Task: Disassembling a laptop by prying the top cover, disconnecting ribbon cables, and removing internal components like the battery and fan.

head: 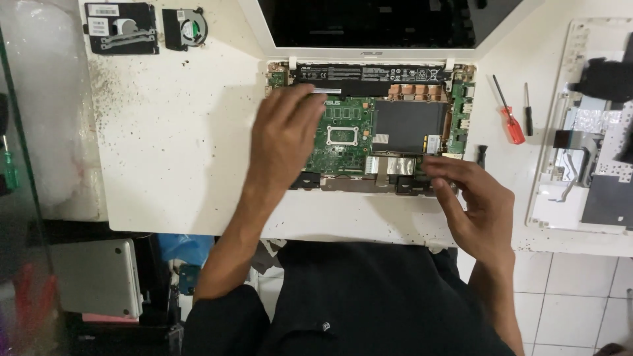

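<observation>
An opened white laptop base (461, 155) lies on the white table (178, 151), showing a green circuit board (343, 135), a black battery bar (369, 74) at the back and a dark flat panel (407, 124). My left hand (283, 135) lies flat on the board's left part, fingers reaching toward the battery. My right hand (471, 201) is at the base's front right edge, fingertips touching a silvery foil strip (395, 166). Neither hand holds a tool.
The laptop's dark screen (369, 23) stands behind the base. A red-handled screwdriver (509, 115) and a thin black one (527, 109) lie to the right, beside a removed white keyboard cover (580, 165). A fan (184, 28) and a black drive part (120, 28) sit at the back left.
</observation>
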